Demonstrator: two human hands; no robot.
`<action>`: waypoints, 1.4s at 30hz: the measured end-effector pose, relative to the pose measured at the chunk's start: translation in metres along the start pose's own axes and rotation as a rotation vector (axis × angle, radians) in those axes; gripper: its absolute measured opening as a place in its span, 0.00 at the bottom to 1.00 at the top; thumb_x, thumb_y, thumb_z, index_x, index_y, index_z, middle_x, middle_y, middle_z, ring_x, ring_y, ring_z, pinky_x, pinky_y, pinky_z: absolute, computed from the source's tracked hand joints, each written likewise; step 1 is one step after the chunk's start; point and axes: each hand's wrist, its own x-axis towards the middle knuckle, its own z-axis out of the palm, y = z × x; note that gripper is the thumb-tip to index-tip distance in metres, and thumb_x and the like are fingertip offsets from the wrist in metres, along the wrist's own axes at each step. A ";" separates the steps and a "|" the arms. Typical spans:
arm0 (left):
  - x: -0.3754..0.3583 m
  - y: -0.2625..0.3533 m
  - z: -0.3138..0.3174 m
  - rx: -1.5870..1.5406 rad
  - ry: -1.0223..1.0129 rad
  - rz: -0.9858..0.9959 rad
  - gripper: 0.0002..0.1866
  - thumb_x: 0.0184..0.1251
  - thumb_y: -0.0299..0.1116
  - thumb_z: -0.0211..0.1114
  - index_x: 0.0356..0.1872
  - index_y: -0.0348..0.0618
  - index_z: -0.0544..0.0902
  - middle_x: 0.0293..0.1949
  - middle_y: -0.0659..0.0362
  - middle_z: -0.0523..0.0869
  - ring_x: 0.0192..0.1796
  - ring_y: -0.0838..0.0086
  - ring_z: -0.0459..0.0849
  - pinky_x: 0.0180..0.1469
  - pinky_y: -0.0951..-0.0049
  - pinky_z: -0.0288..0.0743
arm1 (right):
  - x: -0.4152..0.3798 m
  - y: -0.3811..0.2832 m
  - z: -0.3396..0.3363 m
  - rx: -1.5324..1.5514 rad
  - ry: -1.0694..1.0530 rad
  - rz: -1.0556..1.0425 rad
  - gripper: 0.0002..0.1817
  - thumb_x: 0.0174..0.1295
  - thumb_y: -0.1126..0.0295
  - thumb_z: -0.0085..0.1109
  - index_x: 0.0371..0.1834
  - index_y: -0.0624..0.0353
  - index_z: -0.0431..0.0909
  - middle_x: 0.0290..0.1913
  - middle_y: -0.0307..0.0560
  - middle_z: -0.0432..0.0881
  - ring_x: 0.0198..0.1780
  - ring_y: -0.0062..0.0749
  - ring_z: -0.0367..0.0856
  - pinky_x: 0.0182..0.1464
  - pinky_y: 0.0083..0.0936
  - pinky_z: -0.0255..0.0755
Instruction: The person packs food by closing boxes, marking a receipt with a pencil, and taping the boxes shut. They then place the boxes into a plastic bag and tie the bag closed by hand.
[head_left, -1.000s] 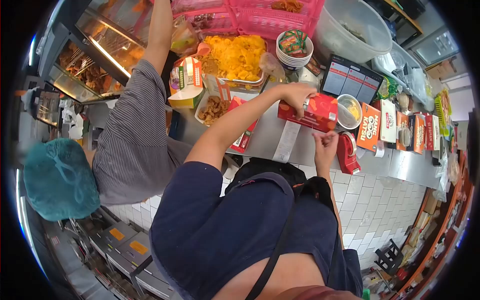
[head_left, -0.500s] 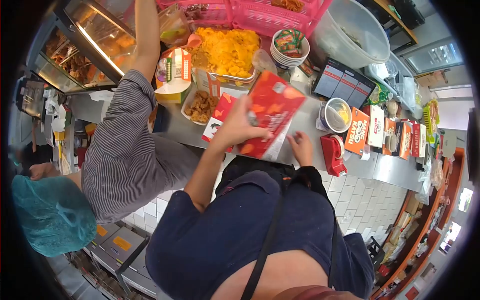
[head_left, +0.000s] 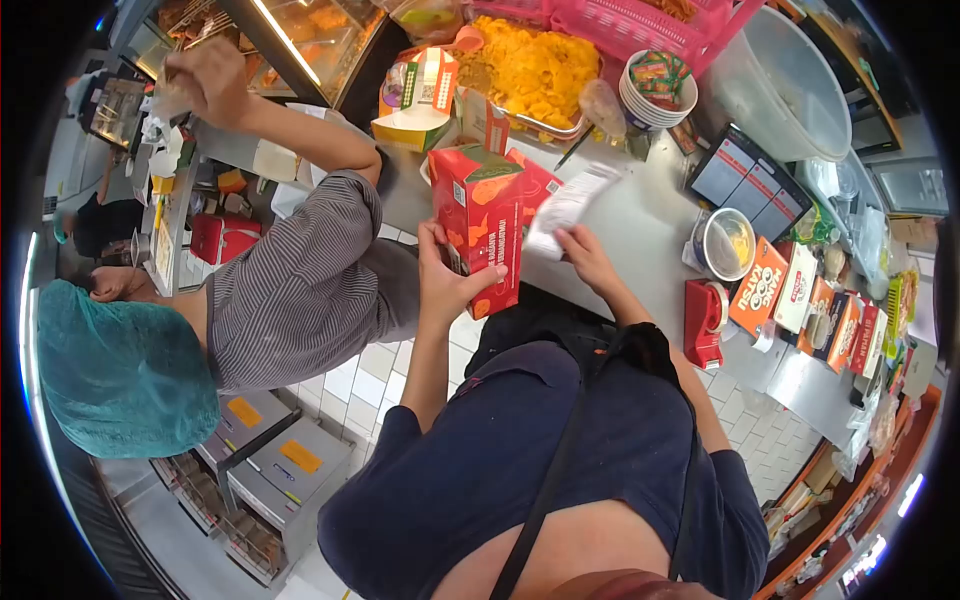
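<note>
My left hand (head_left: pixel 452 278) is closed around a red printed carton (head_left: pixel 478 215), its fingers at the left side and its thumb across the front. The carton stands upright and tilted, just above the counter's near edge. In my right hand (head_left: pixel 588 258) is a white paper slip with print, like a receipt (head_left: pixel 568 208), pinched at its lower end. The slip curls upward beside the carton. Behind them lies another red printed piece (head_left: pixel 536 184), partly hidden by the carton. An open white and green box (head_left: pixel 418 100) stands behind on the left.
A tray of yellow chips (head_left: pixel 535 75) and stacked white bowls with sachets (head_left: pixel 657 92) stand at the back. On the right are a tablet (head_left: pixel 748 188), a lidded tub (head_left: pixel 722 245), a red tape dispenser (head_left: pixel 706 322) and several boxes. A co-worker in a striped shirt (head_left: pixel 295 285) stands on my left.
My left hand has brought the red carton left and turned it more upright. My right hand, free before, now holds the paper slip. The co-worker's arm has swung left, away from the counter.
</note>
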 end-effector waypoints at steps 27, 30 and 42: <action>-0.012 -0.092 -0.007 -0.337 0.280 -0.432 0.34 0.65 0.59 0.45 0.62 0.41 0.62 0.59 0.53 0.69 0.61 0.65 0.65 0.64 0.57 0.54 | -0.010 -0.028 -0.058 -0.343 -0.163 0.260 0.23 0.62 0.58 0.53 0.56 0.60 0.72 0.38 0.41 0.79 0.41 0.22 0.76 0.46 0.18 0.67; -0.007 -0.090 -0.005 -0.437 0.232 -0.514 0.33 0.65 0.57 0.48 0.61 0.42 0.62 0.58 0.54 0.70 0.59 0.64 0.68 0.62 0.52 0.56 | -0.013 -0.022 -0.037 -0.286 -0.172 0.187 0.28 0.58 0.61 0.58 0.60 0.61 0.66 0.47 0.47 0.80 0.50 0.31 0.77 0.53 0.25 0.68; 0.001 -0.095 -0.001 -0.410 0.217 -0.464 0.23 0.64 0.38 0.56 0.57 0.42 0.66 0.52 0.57 0.75 0.55 0.72 0.73 0.60 0.62 0.63 | -0.043 -0.009 -0.008 -0.084 -0.510 0.481 0.29 0.55 0.72 0.62 0.59 0.67 0.63 0.48 0.49 0.79 0.49 0.29 0.78 0.53 0.25 0.70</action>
